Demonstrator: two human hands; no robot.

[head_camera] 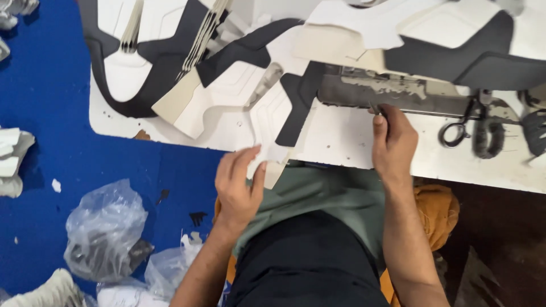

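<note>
— Where was the white and black shoe panel when you looked?

— On the white table, just beyond the left hand. That hand pinched the panel's near white edge between thumb and fingers. The right hand lay to the right, fingers closed round a small dark tool pressed against the grey metal plate.

— Which way did the panel run?

— Its long axis ran away from the left hand towards the far side of the table, leaning slightly right; the black strip followed that slant.

— What could have gone wrong?

— I judged the grip slight, at one overhanging corner only, so the panel might have slipped off the table edge. It also overlapped other cut pieces beyond the hand, so a pull could have dragged them along. The scissors lay right of the right hand.
</note>
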